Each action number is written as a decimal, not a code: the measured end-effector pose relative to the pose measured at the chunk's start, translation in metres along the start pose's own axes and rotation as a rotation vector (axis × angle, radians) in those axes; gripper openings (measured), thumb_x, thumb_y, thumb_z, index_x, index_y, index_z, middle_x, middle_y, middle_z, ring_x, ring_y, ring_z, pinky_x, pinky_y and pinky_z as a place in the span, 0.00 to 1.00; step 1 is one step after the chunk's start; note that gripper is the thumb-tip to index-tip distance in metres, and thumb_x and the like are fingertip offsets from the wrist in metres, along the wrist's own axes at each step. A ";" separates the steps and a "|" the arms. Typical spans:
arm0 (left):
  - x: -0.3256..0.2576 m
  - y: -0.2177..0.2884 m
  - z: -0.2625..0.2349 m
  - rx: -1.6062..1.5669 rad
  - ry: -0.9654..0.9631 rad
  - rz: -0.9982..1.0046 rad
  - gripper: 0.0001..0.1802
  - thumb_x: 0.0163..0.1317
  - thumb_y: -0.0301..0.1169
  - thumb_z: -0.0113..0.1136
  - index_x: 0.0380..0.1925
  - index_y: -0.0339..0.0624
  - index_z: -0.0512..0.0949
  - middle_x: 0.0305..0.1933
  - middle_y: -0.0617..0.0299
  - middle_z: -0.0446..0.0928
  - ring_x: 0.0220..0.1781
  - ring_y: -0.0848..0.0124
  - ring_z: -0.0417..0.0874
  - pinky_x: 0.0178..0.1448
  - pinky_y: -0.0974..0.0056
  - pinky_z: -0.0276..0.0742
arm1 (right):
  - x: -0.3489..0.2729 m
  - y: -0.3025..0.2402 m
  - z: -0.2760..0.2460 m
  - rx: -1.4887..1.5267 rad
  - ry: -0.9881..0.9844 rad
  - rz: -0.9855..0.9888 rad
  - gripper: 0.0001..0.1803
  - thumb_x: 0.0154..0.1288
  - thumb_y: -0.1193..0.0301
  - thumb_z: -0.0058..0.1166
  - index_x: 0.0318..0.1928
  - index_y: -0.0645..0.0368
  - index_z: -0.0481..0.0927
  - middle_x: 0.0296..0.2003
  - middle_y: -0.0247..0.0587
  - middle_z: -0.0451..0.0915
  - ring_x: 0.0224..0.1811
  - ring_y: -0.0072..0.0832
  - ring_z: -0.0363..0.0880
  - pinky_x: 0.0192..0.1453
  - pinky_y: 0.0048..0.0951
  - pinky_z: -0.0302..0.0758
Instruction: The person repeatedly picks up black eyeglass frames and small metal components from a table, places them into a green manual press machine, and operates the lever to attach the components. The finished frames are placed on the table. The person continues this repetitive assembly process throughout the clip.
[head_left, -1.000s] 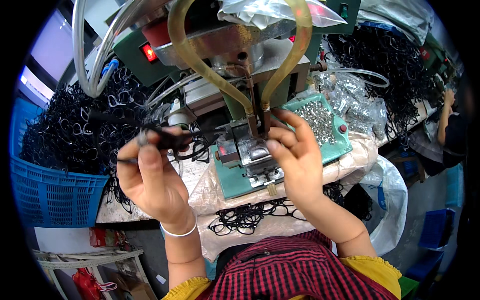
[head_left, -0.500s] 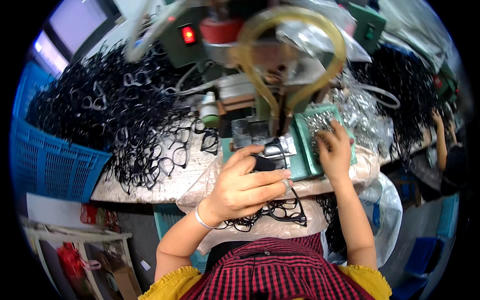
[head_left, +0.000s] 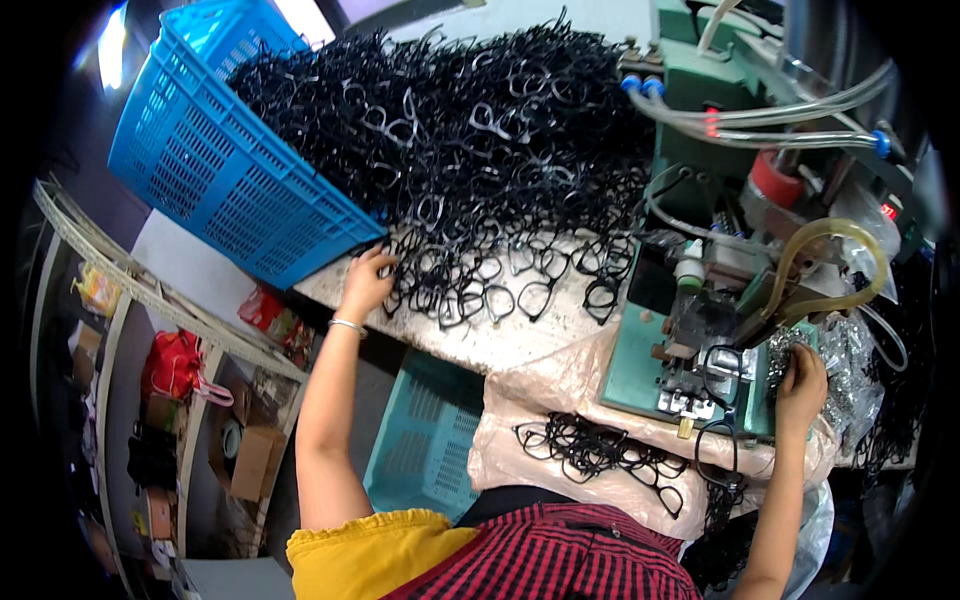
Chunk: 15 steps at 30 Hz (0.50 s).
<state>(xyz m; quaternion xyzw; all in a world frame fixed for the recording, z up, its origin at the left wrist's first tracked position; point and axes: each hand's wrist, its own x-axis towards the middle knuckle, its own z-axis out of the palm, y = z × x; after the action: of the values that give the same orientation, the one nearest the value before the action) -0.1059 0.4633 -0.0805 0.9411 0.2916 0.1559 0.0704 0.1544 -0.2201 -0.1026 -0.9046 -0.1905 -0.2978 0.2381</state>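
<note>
My left hand reaches to the near left edge of a heap of black eyeglass frames. Its fingers are curled round a dark frame piece at the heap's rim, beside the blue basket. On the right, my right hand dips into a green tray of small silvery metal parts, fingertips bent together; what they pinch is too small to make out. Between my hands, one black eyeglass frame rests at the metal fixture of a green machine, its lower part hanging over the front edge.
The blue plastic basket leans at the left end of the table. More black frames lie on pinkish plastic sheeting before me. Below the table stands a teal crate. Clear hoses and a yellowish tube loop hang around the machine.
My view has swung left. My left hand has left the eyeglass frame at the fixture and moved to the heap by the basket. My right hand remains at the parts tray.
</note>
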 end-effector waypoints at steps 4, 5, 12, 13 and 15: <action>0.022 -0.062 0.040 -0.526 -0.015 -0.182 0.35 0.46 0.22 0.58 0.59 0.55 0.81 0.75 0.43 0.63 0.81 0.52 0.55 0.79 0.55 0.57 | -0.001 -0.011 0.012 0.090 0.089 0.067 0.09 0.64 0.78 0.57 0.44 0.62 0.85 0.44 0.46 0.83 0.46 0.43 0.81 0.53 0.37 0.76; 0.021 -0.087 0.068 -0.456 0.033 -0.029 0.36 0.47 0.20 0.56 0.61 0.53 0.80 0.74 0.43 0.64 0.80 0.53 0.56 0.78 0.58 0.58 | 0.003 -0.024 0.012 0.184 0.090 0.093 0.08 0.63 0.78 0.58 0.42 0.62 0.85 0.41 0.45 0.82 0.44 0.41 0.81 0.51 0.36 0.76; 0.018 0.157 0.125 -0.172 0.185 0.004 0.27 0.65 0.35 0.60 0.65 0.50 0.74 0.69 0.42 0.70 0.69 0.45 0.69 0.74 0.50 0.60 | 0.017 -0.013 0.025 0.409 0.003 0.120 0.06 0.59 0.81 0.61 0.39 0.66 0.82 0.32 0.41 0.78 0.36 0.30 0.78 0.45 0.26 0.73; 0.021 0.155 0.120 -0.159 0.210 0.035 0.24 0.66 0.34 0.59 0.63 0.50 0.76 0.67 0.41 0.71 0.66 0.44 0.72 0.70 0.50 0.65 | 0.015 -0.004 0.033 0.469 0.013 0.135 0.06 0.60 0.81 0.61 0.39 0.66 0.82 0.33 0.40 0.79 0.36 0.29 0.79 0.45 0.26 0.73; 0.026 0.140 0.112 -0.173 0.280 0.146 0.17 0.67 0.34 0.59 0.54 0.48 0.83 0.62 0.39 0.76 0.55 0.45 0.80 0.58 0.53 0.77 | 0.012 -0.009 0.027 0.627 0.028 0.235 0.06 0.63 0.80 0.60 0.40 0.66 0.82 0.36 0.38 0.81 0.39 0.23 0.80 0.48 0.23 0.74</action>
<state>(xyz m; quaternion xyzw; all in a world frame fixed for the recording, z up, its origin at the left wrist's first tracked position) 0.0253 0.3589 -0.1484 0.9193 0.2150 0.3146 0.0985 0.1715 -0.1956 -0.1111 -0.7988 -0.1638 -0.2077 0.5403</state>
